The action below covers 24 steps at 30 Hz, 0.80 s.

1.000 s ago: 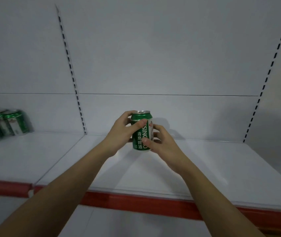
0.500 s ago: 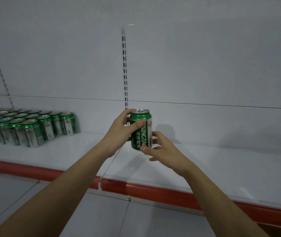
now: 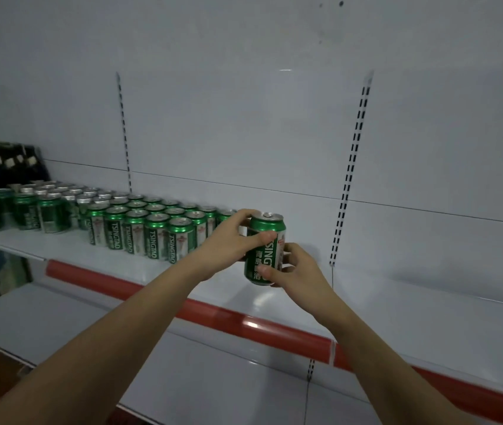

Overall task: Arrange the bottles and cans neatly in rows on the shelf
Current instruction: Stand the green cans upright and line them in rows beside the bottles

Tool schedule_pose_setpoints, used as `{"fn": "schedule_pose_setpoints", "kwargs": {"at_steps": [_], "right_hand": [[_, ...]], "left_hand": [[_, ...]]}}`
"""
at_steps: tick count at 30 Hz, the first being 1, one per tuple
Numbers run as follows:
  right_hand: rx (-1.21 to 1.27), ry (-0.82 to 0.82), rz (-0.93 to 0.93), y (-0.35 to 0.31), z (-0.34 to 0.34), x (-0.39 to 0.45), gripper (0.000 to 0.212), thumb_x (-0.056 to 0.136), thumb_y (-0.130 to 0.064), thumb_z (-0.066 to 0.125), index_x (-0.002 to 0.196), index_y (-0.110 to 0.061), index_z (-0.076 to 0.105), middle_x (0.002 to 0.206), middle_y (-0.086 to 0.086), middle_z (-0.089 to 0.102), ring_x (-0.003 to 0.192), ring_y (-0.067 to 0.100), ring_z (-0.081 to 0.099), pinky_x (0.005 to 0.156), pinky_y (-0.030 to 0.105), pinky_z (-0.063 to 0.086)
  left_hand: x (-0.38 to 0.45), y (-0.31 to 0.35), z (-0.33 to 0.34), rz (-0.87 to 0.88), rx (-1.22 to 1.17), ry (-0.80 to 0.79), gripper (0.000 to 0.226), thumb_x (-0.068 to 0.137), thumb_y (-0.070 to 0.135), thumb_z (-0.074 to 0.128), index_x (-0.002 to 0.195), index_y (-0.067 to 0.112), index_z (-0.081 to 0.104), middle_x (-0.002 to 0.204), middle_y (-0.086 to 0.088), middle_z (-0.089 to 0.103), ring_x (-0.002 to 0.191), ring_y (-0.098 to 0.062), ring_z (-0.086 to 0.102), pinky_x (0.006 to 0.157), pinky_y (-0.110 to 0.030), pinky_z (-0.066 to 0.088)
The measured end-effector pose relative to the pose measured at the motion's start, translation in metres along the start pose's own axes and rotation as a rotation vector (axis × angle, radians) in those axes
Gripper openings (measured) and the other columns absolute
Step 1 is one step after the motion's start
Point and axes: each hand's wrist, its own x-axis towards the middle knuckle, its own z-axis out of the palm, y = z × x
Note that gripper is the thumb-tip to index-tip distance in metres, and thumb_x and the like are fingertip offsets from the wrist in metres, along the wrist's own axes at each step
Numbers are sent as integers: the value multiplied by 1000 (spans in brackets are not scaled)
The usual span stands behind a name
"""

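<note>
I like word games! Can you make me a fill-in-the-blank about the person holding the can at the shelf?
1. The can held by both hands is mostly ____ in colour.
2. The left hand grips the can near its ____.
3. The rows of cans stand on the ____ side of the held can.
4. The front edge of the shelf is ____.

Missing words: green; top; left; red

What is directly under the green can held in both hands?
Under the green aluminium beer can lies bare white metal shelf. The right hand covers the can's lower right edge, the left hand its upper left.
</note>
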Motion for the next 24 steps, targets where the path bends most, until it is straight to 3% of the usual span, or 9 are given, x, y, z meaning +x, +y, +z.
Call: {"fn": "schedule_pose_setpoints", "kwargs": {"at_steps": [3, 6, 13, 21, 24], "right_hand": [[4, -3, 18, -2, 23, 14, 51, 81, -30, 81, 124, -22, 55, 113, -6, 66, 95, 12, 70, 85, 31, 58], [-5, -6, 26, 0, 38, 31, 53, 79, -33, 83, 122, -24, 54, 114, -10, 62, 99, 12, 68, 90, 36, 58], [-10, -45, 71, 13, 57, 82, 57, 74, -27, 87, 120, -22, 55, 112, -10, 59, 102, 10, 64, 94, 43, 57], [40, -71, 141, 38, 79, 140, 57, 72, -17, 88, 118, -18, 54, 109, -1, 62, 99, 16, 66, 90, 43, 59], [49, -45, 172, 45, 88, 154, 60, 72, -14, 89, 119, -15, 52, 107, -1, 64, 98, 16, 66, 89, 44, 59]], "left_hand": [[7, -10, -29, -13, 95, -10, 66, 80, 33, 82, 137, 27, 49, 127, 1, 60, 112, -17, 63, 93, -38, 56], [16, -18, -48, -22, 149, -47, 67, 78, 33, 83, 136, 28, 50, 128, -1, 60, 112, -18, 63, 98, -44, 54], [47, -33, -75, -48, 308, -32, 63, 78, 23, 83, 134, 22, 54, 118, 4, 66, 102, -10, 66, 87, -25, 55], [99, -56, -98, -74, 570, -133, 66, 78, 19, 83, 137, 19, 55, 126, 4, 64, 105, -12, 65, 96, -34, 53], [115, -60, -104, -77, 697, -171, 63, 78, 23, 83, 135, 18, 56, 122, 5, 62, 104, -12, 60, 89, -26, 50]]}}
